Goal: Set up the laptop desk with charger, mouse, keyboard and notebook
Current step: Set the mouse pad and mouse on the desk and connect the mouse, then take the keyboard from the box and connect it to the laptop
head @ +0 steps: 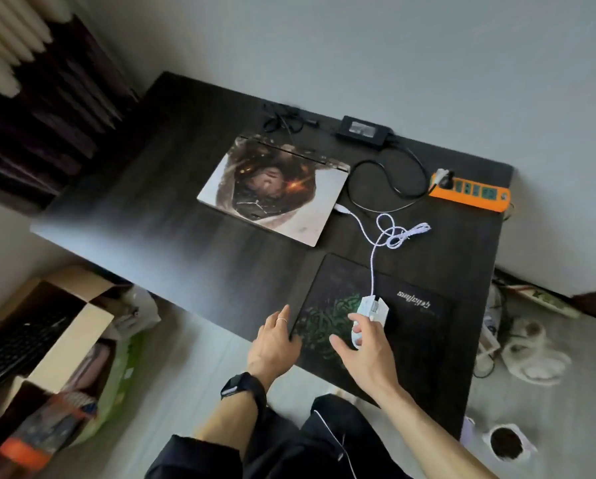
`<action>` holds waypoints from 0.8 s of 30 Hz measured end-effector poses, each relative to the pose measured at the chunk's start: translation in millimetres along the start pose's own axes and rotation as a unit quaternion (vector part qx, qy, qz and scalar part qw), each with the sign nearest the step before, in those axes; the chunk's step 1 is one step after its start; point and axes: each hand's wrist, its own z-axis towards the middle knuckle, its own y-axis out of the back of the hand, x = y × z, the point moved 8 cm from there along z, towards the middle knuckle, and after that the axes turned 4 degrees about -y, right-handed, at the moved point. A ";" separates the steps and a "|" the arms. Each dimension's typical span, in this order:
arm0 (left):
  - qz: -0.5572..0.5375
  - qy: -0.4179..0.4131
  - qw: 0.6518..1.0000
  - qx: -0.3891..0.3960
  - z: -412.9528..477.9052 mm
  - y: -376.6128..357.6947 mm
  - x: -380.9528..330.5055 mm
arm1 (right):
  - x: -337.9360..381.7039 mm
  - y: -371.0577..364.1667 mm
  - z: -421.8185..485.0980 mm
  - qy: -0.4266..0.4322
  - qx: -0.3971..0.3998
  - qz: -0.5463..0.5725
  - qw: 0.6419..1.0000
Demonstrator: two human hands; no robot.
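A closed laptop [272, 184] with a picture on its lid lies at the middle of the dark desk [172, 216]. Behind it sits the black charger brick [364, 130], its cable [393, 174] looping to an orange power strip [471, 191]. A white mouse [371, 311] rests on the dark mouse pad [410, 326], its white cord [386, 233] running to the laptop's right side. My right hand [365, 347] holds the mouse from behind. My left hand [276, 337] rests with straight fingers on the pad's left edge. A black keyboard [16, 344] lies in a cardboard box on the floor.
The open cardboard box [72, 316] stands on the floor at the left beside bags [117, 368]. Slippers [531, 354] and floor cables [490, 340] lie to the right of the desk. A cup [505, 442] sits near the desk's right corner. My knees are below the front edge.
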 end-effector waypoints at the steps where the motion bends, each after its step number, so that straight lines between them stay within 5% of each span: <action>1: -0.014 0.006 1.000 -0.021 -6.9 9.7 9.8 | 20.0 -7.2 -1.9 0.034 0.015 -0.007 0.999; 11: -0.131 0.067 0.966 -0.215 -109.6 99.6 152.6 | 209.2 -118.5 -60.8 0.273 0.096 -0.085 0.954; 24: -0.198 0.149 0.912 -0.327 -265.9 144.7 388.7 | 290.0 -308.3 -206.7 0.347 0.194 -0.139 0.907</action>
